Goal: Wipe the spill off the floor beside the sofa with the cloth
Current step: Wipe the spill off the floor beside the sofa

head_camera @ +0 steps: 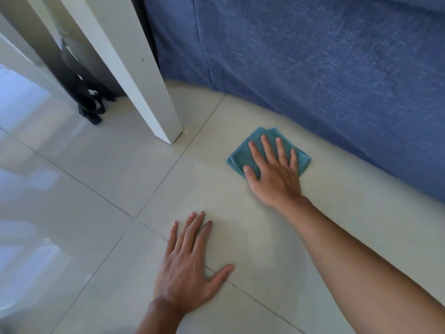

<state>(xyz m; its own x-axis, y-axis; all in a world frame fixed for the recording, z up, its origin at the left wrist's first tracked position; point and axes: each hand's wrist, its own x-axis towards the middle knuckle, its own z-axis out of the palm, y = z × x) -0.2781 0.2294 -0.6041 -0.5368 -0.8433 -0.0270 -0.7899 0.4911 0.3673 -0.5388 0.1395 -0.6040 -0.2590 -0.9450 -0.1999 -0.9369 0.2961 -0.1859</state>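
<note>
A folded teal cloth lies flat on the pale tiled floor, close to the base of the blue sofa. My right hand presses down on the cloth with its fingers spread, covering most of it. My left hand rests flat on the tiles nearer to me, fingers apart, holding nothing. A faint wet sheen shows on the tile just left of the cloth.
A white table leg stands on the floor left of the cloth. Behind it, dark cables and further white legs sit at the far left. The sofa's fabric skirt bounds the floor on the right.
</note>
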